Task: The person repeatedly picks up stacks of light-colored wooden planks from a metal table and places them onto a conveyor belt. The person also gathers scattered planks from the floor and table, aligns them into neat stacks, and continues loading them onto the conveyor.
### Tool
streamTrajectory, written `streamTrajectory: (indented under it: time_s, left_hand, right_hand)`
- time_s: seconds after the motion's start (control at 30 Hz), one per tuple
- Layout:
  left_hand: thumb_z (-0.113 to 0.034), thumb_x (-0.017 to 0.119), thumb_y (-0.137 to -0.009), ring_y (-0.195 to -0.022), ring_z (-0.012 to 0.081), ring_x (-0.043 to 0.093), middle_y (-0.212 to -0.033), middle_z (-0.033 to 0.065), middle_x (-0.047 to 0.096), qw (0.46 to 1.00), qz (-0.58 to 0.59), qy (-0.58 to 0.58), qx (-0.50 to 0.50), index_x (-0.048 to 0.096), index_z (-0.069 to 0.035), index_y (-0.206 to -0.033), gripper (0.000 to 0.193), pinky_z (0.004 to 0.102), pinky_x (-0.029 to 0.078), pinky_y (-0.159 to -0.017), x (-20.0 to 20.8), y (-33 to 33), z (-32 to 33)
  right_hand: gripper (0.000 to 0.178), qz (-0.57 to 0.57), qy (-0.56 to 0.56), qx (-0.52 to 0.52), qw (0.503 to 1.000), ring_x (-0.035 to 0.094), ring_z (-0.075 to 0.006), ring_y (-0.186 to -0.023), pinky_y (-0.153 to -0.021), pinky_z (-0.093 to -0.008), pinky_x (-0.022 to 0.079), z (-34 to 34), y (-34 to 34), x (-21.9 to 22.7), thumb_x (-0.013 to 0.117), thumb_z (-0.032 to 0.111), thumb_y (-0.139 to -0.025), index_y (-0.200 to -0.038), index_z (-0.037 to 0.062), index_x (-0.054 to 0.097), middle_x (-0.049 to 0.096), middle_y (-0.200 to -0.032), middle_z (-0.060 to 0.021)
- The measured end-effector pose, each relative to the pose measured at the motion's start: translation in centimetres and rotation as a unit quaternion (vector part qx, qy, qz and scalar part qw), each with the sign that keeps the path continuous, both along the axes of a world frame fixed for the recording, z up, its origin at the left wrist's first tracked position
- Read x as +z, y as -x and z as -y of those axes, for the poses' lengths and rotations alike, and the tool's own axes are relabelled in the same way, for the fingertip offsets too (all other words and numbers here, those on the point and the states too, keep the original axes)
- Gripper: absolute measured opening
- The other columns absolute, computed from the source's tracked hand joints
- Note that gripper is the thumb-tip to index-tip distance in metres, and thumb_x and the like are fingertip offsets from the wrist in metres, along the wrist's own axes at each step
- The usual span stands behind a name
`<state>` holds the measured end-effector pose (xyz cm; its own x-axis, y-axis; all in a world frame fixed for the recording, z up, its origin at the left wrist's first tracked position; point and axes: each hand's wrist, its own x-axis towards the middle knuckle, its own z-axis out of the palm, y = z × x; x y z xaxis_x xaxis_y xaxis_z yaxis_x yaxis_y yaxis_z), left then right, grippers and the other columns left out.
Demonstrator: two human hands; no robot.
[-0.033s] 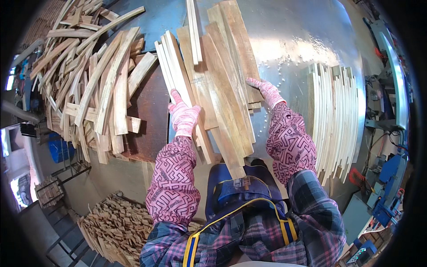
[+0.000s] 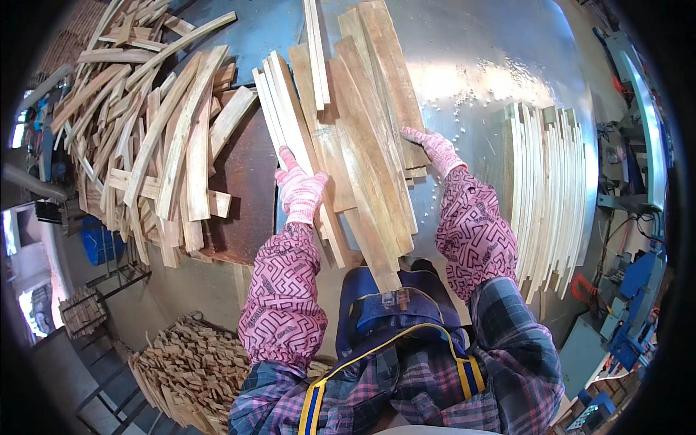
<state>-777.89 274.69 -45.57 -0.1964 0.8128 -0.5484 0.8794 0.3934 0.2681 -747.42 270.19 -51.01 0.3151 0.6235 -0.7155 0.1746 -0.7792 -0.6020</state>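
A loose bundle of wooden strips (image 2: 360, 156) lies lengthwise on the metal table in front of me, some strips overlapping and their near ends uneven. My left hand (image 2: 300, 190), in a pink knit glove, rests at the bundle's left side. Its forefinger stretches along the pale strips (image 2: 272, 109) and its thumb is spread; some fingers are hidden. On the right, my gloved right hand (image 2: 435, 148) touches the edge of a wide brown board (image 2: 393, 65) near its near end, fingers stretched out. A narrow pale strip (image 2: 316, 58) lies on top at the far end.
A tangled heap of wooden strips (image 2: 170, 138) covers the table's left part. An aligned row of strips (image 2: 547, 188) stands at the right. White specks (image 2: 457, 116) dot the metal tabletop (image 2: 464, 43). A stack of wood pieces (image 2: 196, 362) sits below left, and blue machinery (image 2: 638, 279) at far right.
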Motion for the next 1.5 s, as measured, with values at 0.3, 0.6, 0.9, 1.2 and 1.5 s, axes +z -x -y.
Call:
streamTrajectory:
  time_s: [0.3,0.6,0.9,1.2,1.5]
  left_hand:
    - [-0.031,0.08,-0.077,-0.13,0.0458,0.047,-0.148,0.0307,0.032,0.998,-0.015,-0.055,0.004,0.005,-0.021,-0.161,0.113,0.0463,0.043,-0.107,-1.0,-0.1,0.8]
    - [-0.037,0.08,-0.075,-0.123,0.046,0.053,-0.142,0.0326,0.037,0.996,-0.01,-0.086,-0.033,0.005,-0.021,-0.161,0.115,0.0471,0.047,-0.103,-2.8,1.5,0.3]
    - [-0.033,0.081,-0.076,-0.119,0.0446,0.055,-0.139,0.0302,0.04,0.995,-0.005,-0.095,-0.008,0.01,-0.023,-0.161,0.111,0.0483,0.048,-0.099,-2.1,0.8,1.1]
    - [-0.036,0.076,-0.081,-0.111,0.0411,0.059,-0.131,0.0229,0.047,0.994,-0.018,-0.102,-0.039,0.009,-0.021,-0.161,0.106,0.0498,0.049,-0.092,-2.7,1.2,0.8]
    - [-0.005,0.075,-0.077,-0.092,0.031,0.069,-0.121,0.026,0.061,0.884,0.438,-0.125,0.11,0.015,-0.018,-0.161,0.103,0.0394,0.059,-0.083,-6.1,7.4,0.9]
  right_hand:
    - [0.114,-0.122,-0.108,-0.054,0.985,0.049,-0.0333,-0.133,-0.111,-0.0417,0.039,0.4,1.1,-3.0,0.089,0.038,-0.068,-0.154,-0.0011,0.027,0.051,-0.143,-0.024]
    - [0.085,-0.38,-0.075,-0.13,0.913,0.06,-0.0242,-0.115,-0.099,-0.0352,0.048,7.5,-2.0,0.7,0.085,0.023,-0.074,-0.145,0.0028,0.044,0.061,-0.13,-0.0143]
    - [0.111,0.095,0.005,-0.009,0.995,0.053,-0.0303,-0.126,-0.105,-0.0394,0.046,29.7,-3.8,7.4,0.088,0.033,-0.068,-0.153,-0.0016,0.026,0.05,-0.139,-0.0189]
    - [0.136,0.268,0.211,0.122,0.932,0.034,-0.0374,-0.142,-0.117,-0.0435,0.03,27.0,1.7,7.1,0.087,0.054,-0.062,-0.158,0.0031,0.005,0.034,-0.152,-0.0222]
    - [0.116,0.331,0.047,0.065,0.94,0.032,-0.0348,-0.144,-0.117,-0.0477,0.027,22.7,-1.1,1.7,0.082,0.056,-0.07,-0.156,0.0083,0.021,0.031,-0.156,-0.0214]
